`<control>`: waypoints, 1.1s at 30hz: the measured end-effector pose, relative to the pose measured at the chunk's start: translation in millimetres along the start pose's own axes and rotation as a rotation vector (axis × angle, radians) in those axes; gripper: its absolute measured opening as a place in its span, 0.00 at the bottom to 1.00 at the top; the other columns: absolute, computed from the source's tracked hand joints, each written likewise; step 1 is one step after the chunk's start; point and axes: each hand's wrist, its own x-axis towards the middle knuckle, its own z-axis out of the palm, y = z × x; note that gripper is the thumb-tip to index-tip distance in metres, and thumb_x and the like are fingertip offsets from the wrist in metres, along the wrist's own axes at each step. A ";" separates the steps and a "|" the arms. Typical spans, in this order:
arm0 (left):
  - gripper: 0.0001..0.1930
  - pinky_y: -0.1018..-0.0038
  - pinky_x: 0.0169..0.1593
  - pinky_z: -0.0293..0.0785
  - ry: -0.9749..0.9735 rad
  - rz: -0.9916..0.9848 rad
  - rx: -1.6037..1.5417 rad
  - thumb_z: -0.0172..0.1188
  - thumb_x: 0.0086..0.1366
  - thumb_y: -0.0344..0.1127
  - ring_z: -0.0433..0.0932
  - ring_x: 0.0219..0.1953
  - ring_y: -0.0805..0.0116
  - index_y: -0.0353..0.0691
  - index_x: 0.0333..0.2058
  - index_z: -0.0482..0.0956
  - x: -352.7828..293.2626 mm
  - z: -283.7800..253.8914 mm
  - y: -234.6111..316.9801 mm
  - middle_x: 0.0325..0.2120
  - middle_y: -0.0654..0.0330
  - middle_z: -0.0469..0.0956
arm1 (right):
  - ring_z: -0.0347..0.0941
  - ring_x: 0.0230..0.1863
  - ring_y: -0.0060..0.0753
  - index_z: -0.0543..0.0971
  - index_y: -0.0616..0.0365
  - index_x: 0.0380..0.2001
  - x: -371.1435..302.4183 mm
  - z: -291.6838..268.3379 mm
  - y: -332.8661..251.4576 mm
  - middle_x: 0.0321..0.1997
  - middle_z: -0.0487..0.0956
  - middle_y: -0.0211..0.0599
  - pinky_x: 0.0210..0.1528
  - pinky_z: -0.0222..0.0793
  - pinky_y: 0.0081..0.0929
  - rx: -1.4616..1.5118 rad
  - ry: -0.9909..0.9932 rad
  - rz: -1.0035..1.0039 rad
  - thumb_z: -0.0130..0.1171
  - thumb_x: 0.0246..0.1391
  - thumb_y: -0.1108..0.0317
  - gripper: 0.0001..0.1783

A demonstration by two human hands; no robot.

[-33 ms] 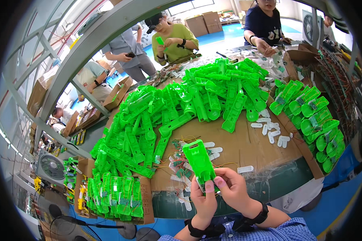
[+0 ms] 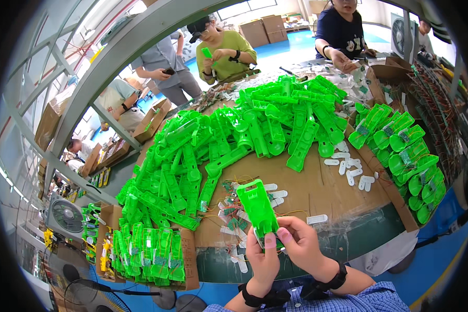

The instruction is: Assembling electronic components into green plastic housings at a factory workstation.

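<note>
Between my two hands is a bright green plastic shell (image 2: 257,205), open side up, its far end pointing away from me. My left hand (image 2: 263,260) grips the shell's near left side, thumb pressed on the near end. From the right, my right hand (image 2: 301,244) closes on the same end, its thumb and fingers pinching there. Whatever lies under the fingertips is hidden. Just left of the held shell, small green circuit boards (image 2: 237,224) with thin wires lie among white plastic strips. A single white strip (image 2: 317,219) rests right of my hands.
A big heap of green shells (image 2: 192,156) covers the table's middle and left. Cardboard boxes of shells with boards stand at left (image 2: 191,260) and right (image 2: 400,203). White strips (image 2: 351,169) lie near the right box. Several people work or stand across the table.
</note>
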 end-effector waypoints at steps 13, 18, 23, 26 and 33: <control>0.19 0.77 0.50 0.61 -0.253 -0.102 -0.061 0.43 0.64 0.32 0.66 0.47 0.73 0.31 0.53 0.59 0.4 -8.9 -0.2 0.45 0.58 0.68 | 0.69 0.43 0.22 0.61 0.66 0.48 8.5 -11.9 -7.4 0.44 0.71 0.38 0.45 0.66 0.19 0.056 -0.105 0.009 0.49 0.55 0.72 0.19; 0.20 0.74 0.53 0.59 -0.264 -0.094 -0.001 0.43 0.63 0.31 0.65 0.49 0.69 0.31 0.53 0.59 -1.4 -16.0 -4.3 0.47 0.56 0.66 | 0.70 0.43 0.24 0.61 0.65 0.46 7.4 -11.6 -18.7 0.43 0.72 0.39 0.45 0.67 0.21 0.046 -0.172 0.068 0.51 0.53 0.74 0.18; 0.20 0.68 0.55 0.57 -0.327 0.010 0.117 0.44 0.61 0.28 0.63 0.53 0.60 0.31 0.52 0.60 0.6 -12.7 2.2 0.50 0.50 0.62 | 0.71 0.40 0.23 0.61 0.64 0.44 8.3 -15.2 -18.2 0.40 0.72 0.37 0.42 0.69 0.21 0.103 -0.167 0.088 0.52 0.52 0.74 0.18; 0.19 0.68 0.55 0.57 -0.306 0.031 0.151 0.44 0.61 0.29 0.63 0.52 0.59 0.31 0.52 0.61 0.1 -11.8 1.7 0.50 0.50 0.63 | 0.72 0.38 0.22 0.61 0.62 0.44 8.2 -13.5 -16.7 0.39 0.72 0.37 0.39 0.69 0.20 0.121 -0.153 0.093 0.52 0.52 0.74 0.17; 0.18 0.68 0.54 0.58 -0.283 0.107 0.220 0.45 0.60 0.29 0.64 0.51 0.58 0.31 0.50 0.63 2.1 -6.8 1.4 0.48 0.49 0.66 | 0.72 0.36 0.21 0.61 0.60 0.44 8.9 -12.4 -13.3 0.38 0.73 0.36 0.36 0.70 0.19 0.162 -0.126 0.058 0.52 0.52 0.75 0.17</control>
